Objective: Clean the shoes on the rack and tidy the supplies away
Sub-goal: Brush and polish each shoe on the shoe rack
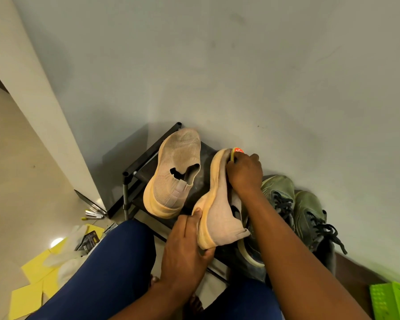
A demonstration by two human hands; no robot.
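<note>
A beige knit slip-on shoe (218, 204) is tipped on its side over the black shoe rack (146, 158). My left hand (185, 248) grips its heel and sole from below. My right hand (244, 174) holds a yellow scrubber with an orange-red label (237, 151) against the shoe's toe end. The matching beige shoe (176, 172) lies flat on the rack's top shelf to the left. Two olive-green laced sneakers (310, 215) sit on the rack at the right, partly behind my right forearm.
The rack stands against a pale wall. On the tiled floor to the left lie yellow cloths (32, 280), a white plastic bag (67, 252), a dark packet (89, 239) and a small brush (92, 214). A green plastic basket (393, 301) sits at the lower right. My knees in blue trousers fill the bottom.
</note>
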